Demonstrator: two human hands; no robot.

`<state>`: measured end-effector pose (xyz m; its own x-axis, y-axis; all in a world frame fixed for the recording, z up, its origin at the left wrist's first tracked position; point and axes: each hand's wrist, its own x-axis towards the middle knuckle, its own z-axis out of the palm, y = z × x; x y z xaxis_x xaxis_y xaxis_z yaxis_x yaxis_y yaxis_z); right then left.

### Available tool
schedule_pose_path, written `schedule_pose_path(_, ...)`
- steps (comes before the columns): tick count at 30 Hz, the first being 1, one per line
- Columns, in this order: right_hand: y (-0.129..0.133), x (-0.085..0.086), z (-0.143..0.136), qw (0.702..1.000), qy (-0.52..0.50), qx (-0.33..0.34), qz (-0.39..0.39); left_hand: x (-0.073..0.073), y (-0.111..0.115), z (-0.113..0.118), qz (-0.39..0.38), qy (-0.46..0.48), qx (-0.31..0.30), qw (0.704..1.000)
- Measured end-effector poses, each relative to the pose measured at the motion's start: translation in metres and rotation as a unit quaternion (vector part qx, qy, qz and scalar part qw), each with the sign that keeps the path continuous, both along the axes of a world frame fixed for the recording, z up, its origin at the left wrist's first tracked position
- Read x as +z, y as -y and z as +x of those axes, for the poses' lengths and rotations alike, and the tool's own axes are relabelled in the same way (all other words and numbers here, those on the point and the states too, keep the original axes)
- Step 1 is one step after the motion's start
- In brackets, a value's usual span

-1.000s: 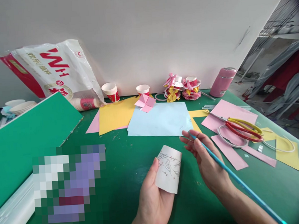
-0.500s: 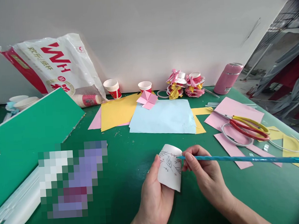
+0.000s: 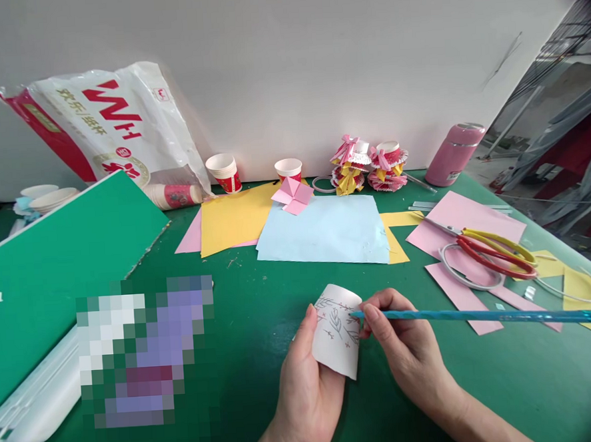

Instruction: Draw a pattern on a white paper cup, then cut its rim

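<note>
Through the head camera, I see the left hand (image 3: pixel 308 387) half curled, its thumb and fingers gripping curved white paper (image 3: pixel 337 352) drawn with leafy sprigs. The right hand (image 3: pixel 407 337) pinches a long blue pen (image 3: pixel 461 314), its tip at the paper's right edge; I cannot tell if it touches. Beyond both hands stand red-and-white paper cups (image 3: pixel 230 181), contents hidden; beyond the right, a pink flask (image 3: pixel 454 158).

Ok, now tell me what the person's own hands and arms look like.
The left hand and right hand are bare, without gloves. No sleeve, watch or bracelet shows on either forearm, nor any ring on the fingers in view.
</note>
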<state>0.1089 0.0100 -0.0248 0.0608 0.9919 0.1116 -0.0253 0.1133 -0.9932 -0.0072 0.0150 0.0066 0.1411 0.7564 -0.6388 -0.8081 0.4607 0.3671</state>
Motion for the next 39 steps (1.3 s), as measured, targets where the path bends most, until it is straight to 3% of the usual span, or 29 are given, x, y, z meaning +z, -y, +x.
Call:
schedule_pose_path(22,0.001,-0.006,0.0,0.999,0.041,0.001,0.002,-0.007,0.006,0.001,0.027,0.016,-0.017,0.999)
schedule_pose_path(39,0.0,0.0,-0.001,0.997,0.078,-0.009,0.018,-0.007,0.011,0.006,0.017,-0.073,-0.027,0.997)
